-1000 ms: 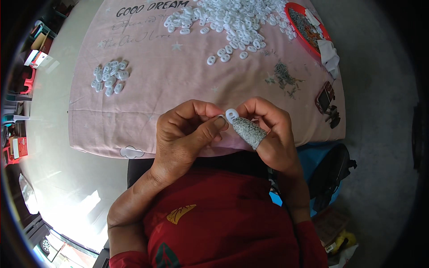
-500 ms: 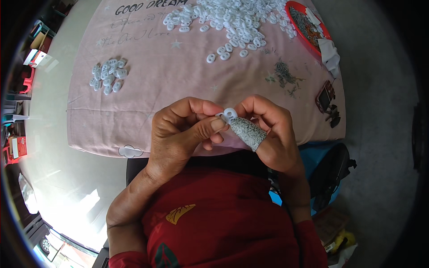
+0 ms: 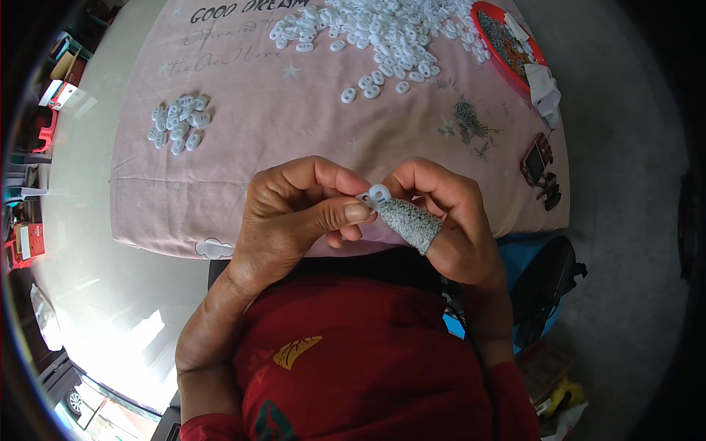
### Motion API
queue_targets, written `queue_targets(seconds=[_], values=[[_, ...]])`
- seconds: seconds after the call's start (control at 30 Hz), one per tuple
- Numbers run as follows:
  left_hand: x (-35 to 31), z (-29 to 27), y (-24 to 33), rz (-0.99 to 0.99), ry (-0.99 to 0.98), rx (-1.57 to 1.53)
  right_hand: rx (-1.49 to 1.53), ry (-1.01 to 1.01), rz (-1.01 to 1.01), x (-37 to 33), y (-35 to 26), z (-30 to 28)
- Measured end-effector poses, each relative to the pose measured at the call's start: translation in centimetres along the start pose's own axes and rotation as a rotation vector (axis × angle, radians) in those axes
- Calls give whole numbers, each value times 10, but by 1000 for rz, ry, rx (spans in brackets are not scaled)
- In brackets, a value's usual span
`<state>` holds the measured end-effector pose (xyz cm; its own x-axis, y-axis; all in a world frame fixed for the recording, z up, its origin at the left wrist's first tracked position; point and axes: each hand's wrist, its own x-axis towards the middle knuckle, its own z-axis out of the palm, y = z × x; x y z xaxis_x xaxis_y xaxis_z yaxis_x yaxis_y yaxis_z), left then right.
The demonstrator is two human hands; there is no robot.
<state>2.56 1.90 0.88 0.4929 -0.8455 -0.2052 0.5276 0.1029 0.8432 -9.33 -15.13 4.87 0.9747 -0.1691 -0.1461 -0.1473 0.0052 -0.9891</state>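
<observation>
Over the pink cloth (image 3: 243, 184), left hand (image 3: 294, 213) and right hand (image 3: 448, 213) pinch one white piece (image 3: 377, 195); a slip could drop it into her lap.

You have a small white plastic piece (image 3: 377, 195) pinched between both hands, held up in the air over the near edge of the pink cloth. It is a flat, rounded part with a round hole through it, much like the loose white pieces lying farther back. Its holed end shows plainly; the rest is hidden behind your fingertips, so its full outline cannot be told. It sits face-up toward you, tilted a little. It touches the tip of the grey speckled finger cot (image 3: 410, 221) worn on your right thumb.
</observation>
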Motion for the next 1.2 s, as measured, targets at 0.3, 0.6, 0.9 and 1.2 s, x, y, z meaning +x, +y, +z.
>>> queue_targets(seconds=[0.3, 0.6, 0.9, 1.2], values=[[2, 0, -8, 50, -38, -20, -16, -20, 6, -1, -2, -1], [6, -8, -13, 12, -220, -108, 135, -62, 1, -3, 7, 0], [9, -10, -14, 40, -221, -118, 170, -67, 23, -5, 6, -4], [10, -10, -25, 90, -198, -247, -459, 196, -358, -9, 15, 15]])
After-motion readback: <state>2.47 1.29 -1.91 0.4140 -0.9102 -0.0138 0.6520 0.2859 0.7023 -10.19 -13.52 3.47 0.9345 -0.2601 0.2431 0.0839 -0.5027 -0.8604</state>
